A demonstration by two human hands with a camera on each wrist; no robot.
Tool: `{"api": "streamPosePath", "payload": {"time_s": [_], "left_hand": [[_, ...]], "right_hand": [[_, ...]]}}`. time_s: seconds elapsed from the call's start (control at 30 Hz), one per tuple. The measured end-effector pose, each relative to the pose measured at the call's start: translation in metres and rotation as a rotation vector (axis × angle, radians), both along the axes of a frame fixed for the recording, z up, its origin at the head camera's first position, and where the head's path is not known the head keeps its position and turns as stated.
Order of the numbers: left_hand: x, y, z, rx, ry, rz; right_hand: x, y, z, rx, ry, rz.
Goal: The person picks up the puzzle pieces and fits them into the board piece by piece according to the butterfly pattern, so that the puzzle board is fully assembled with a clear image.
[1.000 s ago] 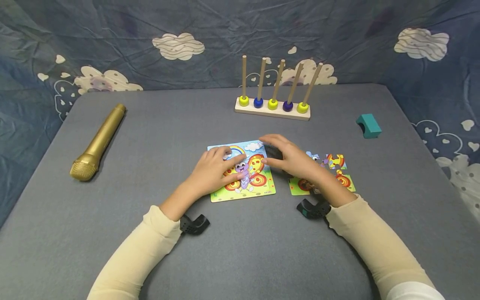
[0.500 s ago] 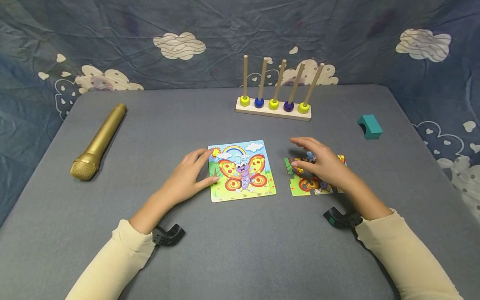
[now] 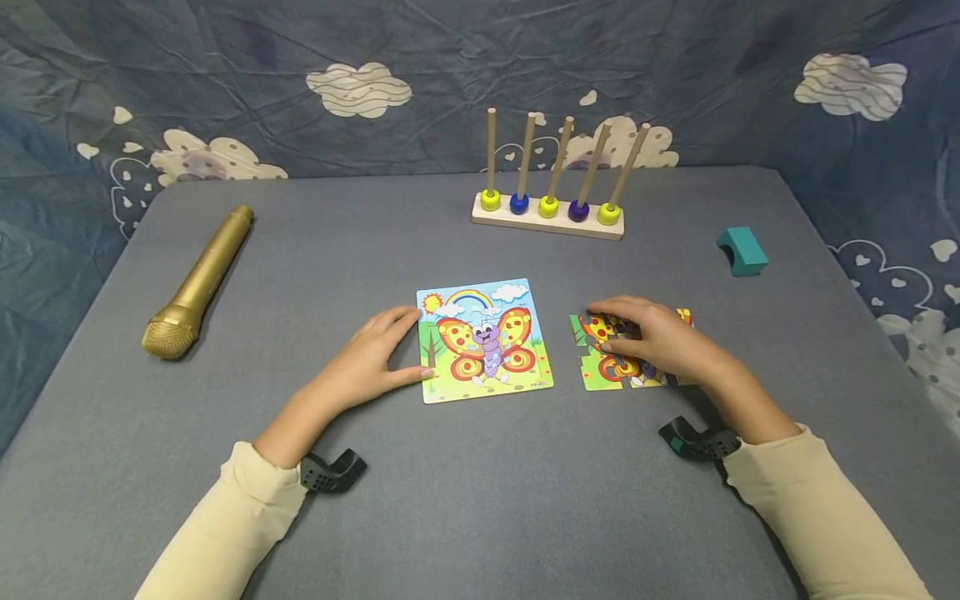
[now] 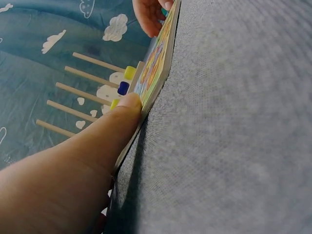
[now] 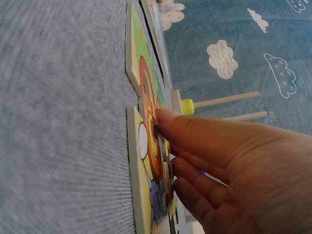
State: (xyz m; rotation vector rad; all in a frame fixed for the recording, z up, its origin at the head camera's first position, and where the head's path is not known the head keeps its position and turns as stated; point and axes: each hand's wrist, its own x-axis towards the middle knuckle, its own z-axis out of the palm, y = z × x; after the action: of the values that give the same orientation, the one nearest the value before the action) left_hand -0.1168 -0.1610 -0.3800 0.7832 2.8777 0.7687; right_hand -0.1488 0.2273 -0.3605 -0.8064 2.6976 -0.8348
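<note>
A square butterfly puzzle (image 3: 487, 337) lies face up in the middle of the table. My left hand (image 3: 371, 358) is at its left side, the fingertips by the upper left edge. In the left wrist view my thumb (image 4: 117, 117) rests on the board's near edge. To the right, several puzzle pieces (image 3: 600, 371) with another butterfly picture lie loosely fitted together. My right hand (image 3: 656, 337) is down on them, thumb and forefinger pinching a red-and-yellow wing piece (image 3: 595, 330) at their left. The right wrist view shows the thumb low against the printed pieces (image 5: 151, 146); the forefinger is mostly hidden.
At the back stands a wooden peg rack (image 3: 547, 221) with yellow and blue beads on upright pegs. A gold microphone (image 3: 198, 283) lies at the left. Toward the right edge sits a teal arch block (image 3: 742, 252). A cloud-patterned dark blue cloth (image 3: 450, 50) hangs behind the table.
Both hands have come off the butterfly puzzle's middle and right side. The left has drawn back to its left edge; the right has moved right and lowered onto the loose pieces.
</note>
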Motion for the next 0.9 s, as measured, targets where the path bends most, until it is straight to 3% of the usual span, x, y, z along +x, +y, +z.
{"api": "streamPosePath", "payload": {"time_s": [0.3,0.57,0.73,0.9], "left_hand": [[0.0,0.001,-0.001,0.006,-0.001,0.004],[0.0,0.002,-0.001,-0.001,-0.008,0.007],[0.0,0.001,-0.001,0.005,-0.003,0.003],[0.0,0.0,-0.001,0.008,0.001,0.002]], "right_hand": [[0.002,-0.005,0.001,0.032,0.077,0.007],[0.004,-0.019,0.012,-0.075,0.113,-0.018],[0.008,-0.042,0.026,-0.125,0.154,0.015],[0.01,-0.071,0.036,-0.197,0.219,0.105]]}}
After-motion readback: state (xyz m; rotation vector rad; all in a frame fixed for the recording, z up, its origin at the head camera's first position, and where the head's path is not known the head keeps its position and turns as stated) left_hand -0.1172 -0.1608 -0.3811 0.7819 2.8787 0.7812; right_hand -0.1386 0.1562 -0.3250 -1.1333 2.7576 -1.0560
